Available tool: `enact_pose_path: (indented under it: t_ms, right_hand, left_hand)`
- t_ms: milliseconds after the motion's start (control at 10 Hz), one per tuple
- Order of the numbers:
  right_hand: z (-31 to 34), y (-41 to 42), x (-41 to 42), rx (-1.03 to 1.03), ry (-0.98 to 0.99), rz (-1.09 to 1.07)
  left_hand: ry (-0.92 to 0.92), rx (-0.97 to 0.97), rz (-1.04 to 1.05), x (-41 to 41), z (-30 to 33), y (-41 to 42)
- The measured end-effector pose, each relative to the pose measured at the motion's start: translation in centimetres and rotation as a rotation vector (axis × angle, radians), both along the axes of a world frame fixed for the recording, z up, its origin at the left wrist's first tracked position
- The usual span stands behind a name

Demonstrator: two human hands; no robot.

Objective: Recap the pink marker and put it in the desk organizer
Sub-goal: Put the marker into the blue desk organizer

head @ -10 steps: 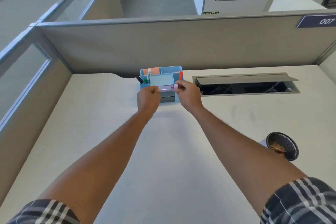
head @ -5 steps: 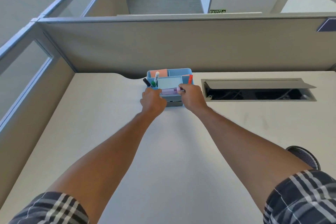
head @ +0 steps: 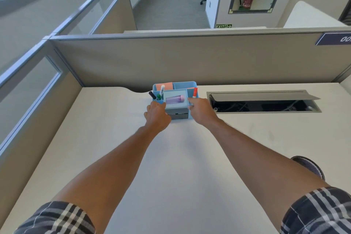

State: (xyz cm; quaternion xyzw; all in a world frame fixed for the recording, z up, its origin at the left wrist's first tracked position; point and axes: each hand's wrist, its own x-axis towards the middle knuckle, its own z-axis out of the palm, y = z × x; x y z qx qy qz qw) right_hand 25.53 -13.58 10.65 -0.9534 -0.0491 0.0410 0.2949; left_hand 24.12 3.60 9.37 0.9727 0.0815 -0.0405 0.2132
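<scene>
The pink marker (head: 175, 99) lies flat, capped, in the middle front tray of the blue desk organizer (head: 185, 84) at the back of the desk. My left hand (head: 157, 114) hovers just in front of the organizer's left front corner with nothing in it, fingers loosely curled. My right hand (head: 201, 109) is at the organizer's right front corner, its fingers spread and pointing at the tray. Neither hand touches the marker.
The organizer also holds a black marker (head: 152, 95), a green one (head: 159, 97), a white one (head: 162, 89), a red one (head: 195, 92) and orange notes (head: 167, 85). An open cable hatch (head: 264, 100) lies to the right. Partition walls (head: 190, 59) close off the back and left. A black mesh bin (head: 309, 167) stands below the desk's right edge.
Both hands held the pink marker over the organizer, lowered it into the front tray, then let go and drew back slightly.
</scene>
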Motion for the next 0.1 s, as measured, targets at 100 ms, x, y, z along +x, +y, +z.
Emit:
enact_pose_path:
  t_ms: [100]
  right_hand:
    - [0.27,-0.59,-1.5,0.069,0.009,-0.018]
  left_hand:
    - [-0.028,0.022,-0.015,-1.25,0.61,-0.49]
